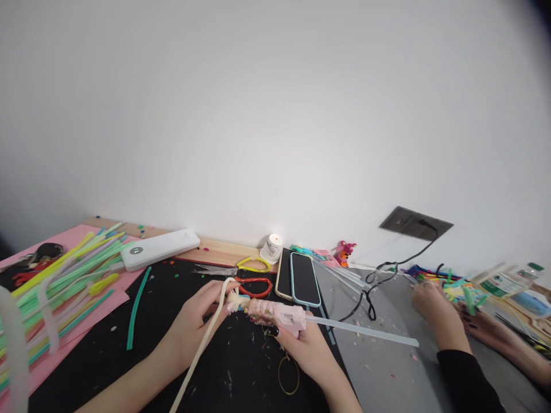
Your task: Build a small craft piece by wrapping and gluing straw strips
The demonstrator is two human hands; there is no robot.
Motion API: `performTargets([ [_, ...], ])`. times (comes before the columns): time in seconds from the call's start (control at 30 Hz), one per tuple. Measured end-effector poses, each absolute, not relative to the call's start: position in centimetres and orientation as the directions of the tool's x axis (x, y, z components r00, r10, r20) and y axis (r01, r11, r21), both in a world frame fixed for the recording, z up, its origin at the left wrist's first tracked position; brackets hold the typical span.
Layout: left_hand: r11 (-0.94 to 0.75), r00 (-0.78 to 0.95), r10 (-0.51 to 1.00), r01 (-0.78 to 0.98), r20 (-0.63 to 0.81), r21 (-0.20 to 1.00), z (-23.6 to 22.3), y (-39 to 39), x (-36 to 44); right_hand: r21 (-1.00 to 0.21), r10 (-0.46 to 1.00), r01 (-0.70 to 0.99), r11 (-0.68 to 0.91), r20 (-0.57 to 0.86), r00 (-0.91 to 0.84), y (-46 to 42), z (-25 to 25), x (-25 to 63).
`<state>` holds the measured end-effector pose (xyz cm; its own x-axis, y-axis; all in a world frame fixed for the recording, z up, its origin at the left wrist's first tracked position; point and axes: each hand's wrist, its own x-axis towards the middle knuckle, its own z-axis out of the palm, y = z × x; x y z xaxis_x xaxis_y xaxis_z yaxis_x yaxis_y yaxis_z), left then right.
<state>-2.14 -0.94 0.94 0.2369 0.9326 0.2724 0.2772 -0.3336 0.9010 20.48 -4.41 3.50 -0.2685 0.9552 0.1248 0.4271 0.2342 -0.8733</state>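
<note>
My right hand (307,347) is wrapped round a pale pink hot glue gun (286,316), its nozzle end toward the left. A long translucent glue stick (365,330) sticks out of the gun's rear to the right. My left hand (204,310) pinches a small cream fuzzy piece (233,300) at the nozzle; whether the two touch I cannot tell. From the left fingers a long cream pipe cleaner (200,350) hangs down toward me. Just behind them lie scissors (255,285) with red and yellow handles. A thin loop (288,376) hangs below my right hand.
Pipe cleaners (77,269) lie on pink paper at left, beside a white power bank (161,249). Behind are a paper cup (272,248) and two phones (305,279). A black cable (370,292) runs to a wall socket (415,222). Another person's hands (437,310) work at right.
</note>
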Motion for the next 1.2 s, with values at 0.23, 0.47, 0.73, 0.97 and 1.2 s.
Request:
performTargets([
  [0.23,-0.324,0.228,0.937,0.282,0.265,0.903,0.7,-0.9,-2.1,-0.87,0.954,0.441,0.223,0.102,-0.281,-4.5,4.0,20.2],
  [0.47,-0.331,0.22,0.937,0.315,0.271,0.889,0.4,-0.9,-2.2,-0.862,0.959,0.458,0.216,0.101,-0.264,-4.7,3.4,20.3],
  [0.73,-0.333,0.209,0.937,0.307,0.278,0.891,0.7,-0.9,-2.2,-0.862,0.95,0.445,0.243,0.119,-0.288,-4.7,4.1,20.1],
  [0.97,-0.331,0.238,0.934,0.298,0.266,0.895,0.6,-1.0,-2.0,-0.887,0.917,0.356,0.295,0.158,-0.366,-4.5,5.0,19.6],
  [1.2,-0.333,0.241,0.933,0.304,0.266,0.893,0.8,-1.0,-2.2,-0.859,0.956,0.449,0.246,0.138,-0.259,-4.6,3.8,20.3],
])
